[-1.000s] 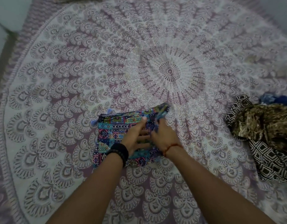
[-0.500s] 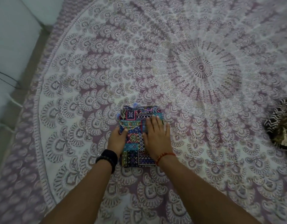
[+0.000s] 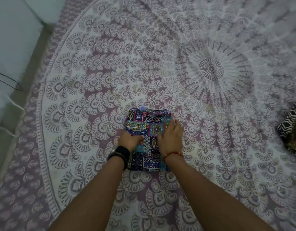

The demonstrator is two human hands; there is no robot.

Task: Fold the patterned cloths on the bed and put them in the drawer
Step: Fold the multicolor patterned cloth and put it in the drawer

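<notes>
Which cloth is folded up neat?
The colourful patchwork cloth under both hands, folded into a tidy block. The black-and-white zigzag cloth at the bed's right edge lies crumpled.

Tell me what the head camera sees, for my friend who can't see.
Two hands, left hand and right hand, rest on a folded colorful patchwork cloth on a mandala-print bedspread. A black-and-white cloth lies at the right edge.
</notes>
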